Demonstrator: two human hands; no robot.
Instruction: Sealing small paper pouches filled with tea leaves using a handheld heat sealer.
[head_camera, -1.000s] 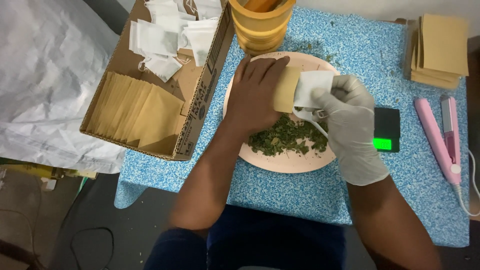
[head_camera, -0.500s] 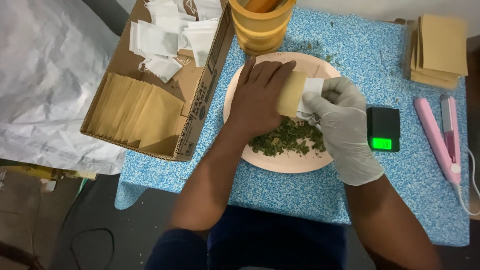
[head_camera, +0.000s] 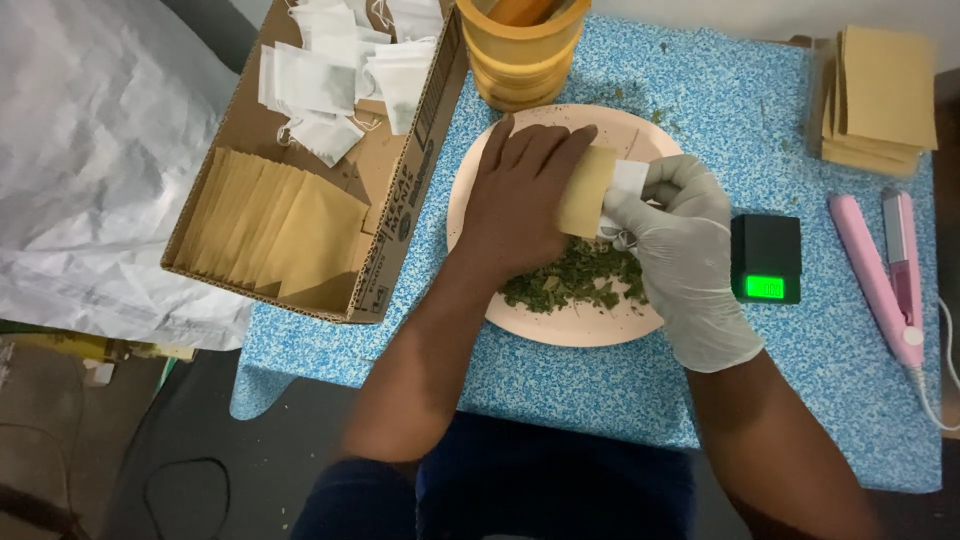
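Observation:
My bare left hand (head_camera: 520, 205) holds a small tan paper envelope (head_camera: 587, 190) over a pale pink plate (head_camera: 560, 325). My right hand (head_camera: 685, 255), in a white glove, grips a white tea bag (head_camera: 628, 180) whose edge sits at the envelope's mouth. A heap of dried green leaves (head_camera: 570, 282) lies on the plate just below both hands.
A cardboard box (head_camera: 400, 180) at left holds tan envelopes (head_camera: 280, 225) and white tea bags (head_camera: 330, 80). A yellow tub (head_camera: 520, 50) stands behind the plate. At right are a small black scale with a green display (head_camera: 766, 258), a pink sealing iron (head_camera: 885, 275) and stacked tan envelopes (head_camera: 880, 95).
My right hand has moved the white tea bag left toward the envelope, so less of the bag shows. My left hand keeps the envelope over the plate.

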